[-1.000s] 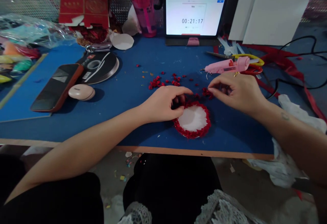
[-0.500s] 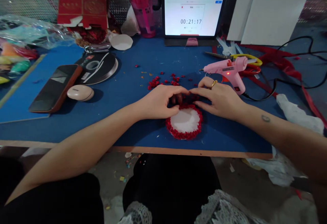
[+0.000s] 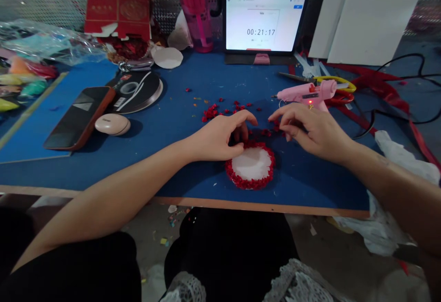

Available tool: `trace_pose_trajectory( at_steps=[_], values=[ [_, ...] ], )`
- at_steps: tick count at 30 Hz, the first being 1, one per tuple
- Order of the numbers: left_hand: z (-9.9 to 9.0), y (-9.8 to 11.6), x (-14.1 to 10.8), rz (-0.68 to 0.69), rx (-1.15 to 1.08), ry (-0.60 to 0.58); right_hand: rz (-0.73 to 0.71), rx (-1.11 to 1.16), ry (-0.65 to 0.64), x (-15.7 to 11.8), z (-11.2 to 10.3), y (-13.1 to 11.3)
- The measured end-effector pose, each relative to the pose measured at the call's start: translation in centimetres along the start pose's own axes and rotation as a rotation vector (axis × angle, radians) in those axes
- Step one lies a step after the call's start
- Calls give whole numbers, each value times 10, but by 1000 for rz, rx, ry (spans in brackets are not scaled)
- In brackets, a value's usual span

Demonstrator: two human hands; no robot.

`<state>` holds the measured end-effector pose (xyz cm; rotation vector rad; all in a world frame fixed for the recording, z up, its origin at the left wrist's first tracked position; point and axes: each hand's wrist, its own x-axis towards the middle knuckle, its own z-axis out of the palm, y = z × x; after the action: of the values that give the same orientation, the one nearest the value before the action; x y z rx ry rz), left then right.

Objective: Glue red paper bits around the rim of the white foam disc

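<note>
White disc (image 3: 252, 163) touched by left hand (image 3: 220, 137)

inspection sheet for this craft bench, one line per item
surface: blue table, wooden front edge.
job's things: white disc rimmed with red bits; loose red bits behind it.
clutter: phone, ribbon spool, pink glue gun, scissors, red box.
grippers: left hand touches the disc's far rim; right hand is over the bits beside it, fingers curled.
cables: black cable on the right.
surroundings: tablet showing 00:21:17; mesh wall behind.
</note>
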<state>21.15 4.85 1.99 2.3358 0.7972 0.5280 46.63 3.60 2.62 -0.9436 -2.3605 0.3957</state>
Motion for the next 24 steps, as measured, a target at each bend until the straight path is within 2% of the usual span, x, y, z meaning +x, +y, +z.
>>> trace_pose_trajectory(
  at_steps=[3,5,9,12,14,16,22,24],
  values=[
    [0,0,0,-4,-12,-2,131,220,3,-2,-6,-4],
    [0,0,0,-7,-16,-6,143,193,72,-4,-9,-5],
    [0,0,0,-6,-22,-5,49,-201,264,-6,-15,-6],
    [0,0,0,-7,-24,-3,-32,-622,284,-8,-22,-7],
    [0,0,0,-10,-23,-3,-6,-852,253,-9,-26,-7],
    [0,0,0,-13,-22,-3,32,-967,205,-10,-29,-8],
    [0,1,1,-33,-47,22,-67,-1097,-67,-15,-25,-13],
    [1,2,1,-56,-68,51,-109,-1077,-94,-15,-21,-15]
  ],
)
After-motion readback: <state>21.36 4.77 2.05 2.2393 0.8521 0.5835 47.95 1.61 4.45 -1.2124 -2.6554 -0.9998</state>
